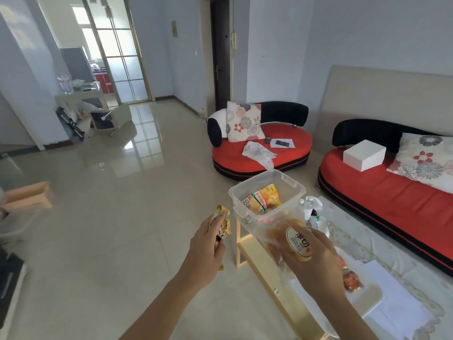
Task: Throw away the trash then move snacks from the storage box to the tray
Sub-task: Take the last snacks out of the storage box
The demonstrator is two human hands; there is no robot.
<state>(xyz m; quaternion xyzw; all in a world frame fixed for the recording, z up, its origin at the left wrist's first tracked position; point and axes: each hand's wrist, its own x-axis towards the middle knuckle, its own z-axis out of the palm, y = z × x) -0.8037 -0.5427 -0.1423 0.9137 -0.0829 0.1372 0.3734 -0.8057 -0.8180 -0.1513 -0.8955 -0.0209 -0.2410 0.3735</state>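
Observation:
My left hand [208, 244] is closed around a crumpled yellow snack wrapper [221, 224], held over the floor left of the table. My right hand [316, 261] grips a clear bag of bread [291, 239] with a round orange label, just above the table's near end. The clear plastic storage box [291, 185] stands open at the table's far end, an orange snack packet [266, 200] inside it. A white tray [370, 300] lies under and right of my right hand, with a red wrapped snack [351, 280] on it.
The low table [245, 249] carries a lace cloth, white paper and crumpled plastic beside the box. Two red sofas stand behind: the near one [392, 192] holds a white box, the far one [259, 153] a plastic bag. Tiled floor spreads out to the left.

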